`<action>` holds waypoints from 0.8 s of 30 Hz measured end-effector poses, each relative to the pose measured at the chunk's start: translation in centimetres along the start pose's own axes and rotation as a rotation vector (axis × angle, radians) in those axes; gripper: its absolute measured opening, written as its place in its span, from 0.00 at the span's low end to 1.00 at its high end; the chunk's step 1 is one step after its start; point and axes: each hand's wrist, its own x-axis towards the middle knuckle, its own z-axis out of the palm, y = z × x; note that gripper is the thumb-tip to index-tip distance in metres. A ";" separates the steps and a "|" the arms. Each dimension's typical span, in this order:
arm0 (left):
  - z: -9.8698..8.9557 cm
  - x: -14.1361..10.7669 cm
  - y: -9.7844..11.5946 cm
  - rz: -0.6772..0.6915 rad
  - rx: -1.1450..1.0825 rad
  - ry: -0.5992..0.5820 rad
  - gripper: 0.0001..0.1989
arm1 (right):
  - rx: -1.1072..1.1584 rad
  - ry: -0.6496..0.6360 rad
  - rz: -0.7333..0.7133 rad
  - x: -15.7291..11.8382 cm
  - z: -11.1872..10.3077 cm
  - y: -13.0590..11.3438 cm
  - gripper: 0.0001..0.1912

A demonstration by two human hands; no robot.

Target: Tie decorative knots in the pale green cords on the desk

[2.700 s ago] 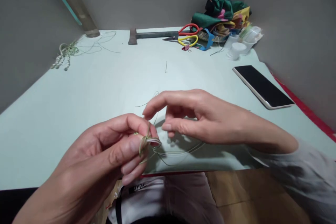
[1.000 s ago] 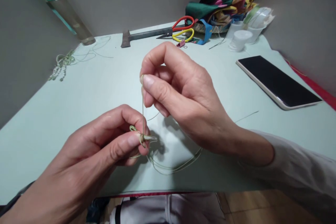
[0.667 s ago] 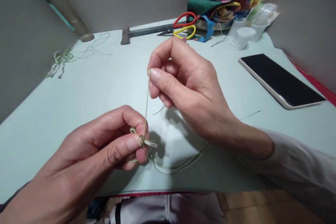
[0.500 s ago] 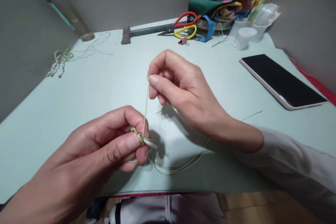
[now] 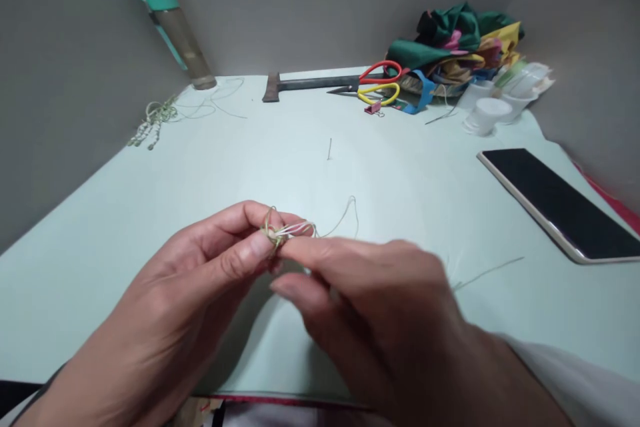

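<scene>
A small knotted piece of green and white cord [image 5: 274, 233] is pinched between the thumb and fingers of my left hand [image 5: 200, 267]. Pale strands [image 5: 300, 227] stick out of it to the right. My right hand [image 5: 385, 300] is beside it, index fingertip at the knot's right side. Its thumb stands apart below, and I see nothing pinched between the two. A thin loose cord [image 5: 345, 213] curves over the table past the fingers. The right hand hides part of the cord.
On the table [image 5: 250, 153] lie a needle [image 5: 329, 149], a phone [image 5: 560, 203], a hammer-like tool [image 5: 320, 83], scissors [image 5: 379, 83] and a pink binder clip [image 5: 373, 108]. A bottle [image 5: 185, 43] and knotted cords [image 5: 155, 121] are at left; coloured cloth [image 5: 455, 47] and white cups [image 5: 487, 115] at right.
My right hand has come down from above, where it pulled a cord taut, to the knot, and its thumb and index have parted. The view has shifted; a needle now shows mid-table.
</scene>
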 end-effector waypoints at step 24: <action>-0.8 -0.2 -0.4 0.004 -0.032 0.061 0.08 | 0.222 -0.200 0.355 -1.1 1.9 -1.2 0.10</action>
